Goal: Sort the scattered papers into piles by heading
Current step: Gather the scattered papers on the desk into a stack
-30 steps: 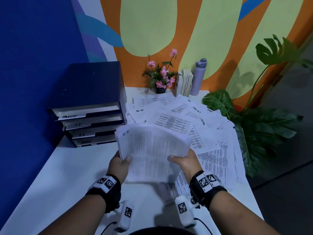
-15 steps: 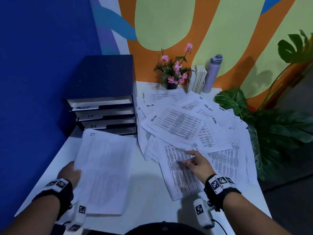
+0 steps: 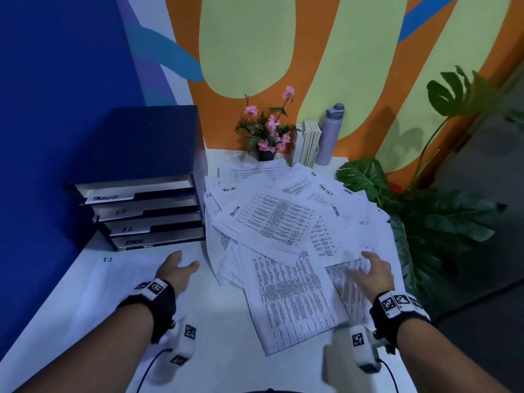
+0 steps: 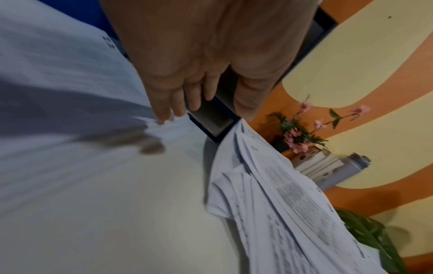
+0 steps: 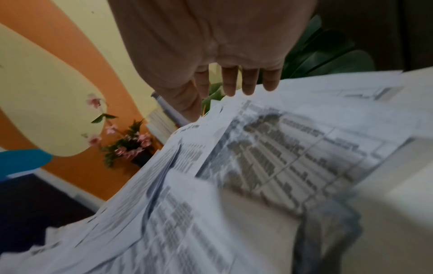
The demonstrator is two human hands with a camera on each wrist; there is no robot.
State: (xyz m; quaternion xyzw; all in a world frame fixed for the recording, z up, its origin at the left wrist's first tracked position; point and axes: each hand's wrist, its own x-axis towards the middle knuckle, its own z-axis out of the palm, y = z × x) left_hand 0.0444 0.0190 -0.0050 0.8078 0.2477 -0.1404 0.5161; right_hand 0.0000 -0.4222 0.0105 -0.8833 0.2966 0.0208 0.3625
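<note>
White worktop (image 3: 226, 350) with both hands out flat, nothing gripped. Left hand (image 3: 177, 269) has its fingers (image 4: 164, 109) loosely spread, tips at the edge of the sheet headed "I.T." (image 3: 113, 279); can't tell if they actually touch it. Right hand (image 3: 371, 275) has straight fingers (image 5: 230, 81) over the scattered papers (image 3: 283, 222), which fan out ahead of and between both hands. Labelled file trays (image 3: 144, 214) sit just beyond the left fingertips.
</note>
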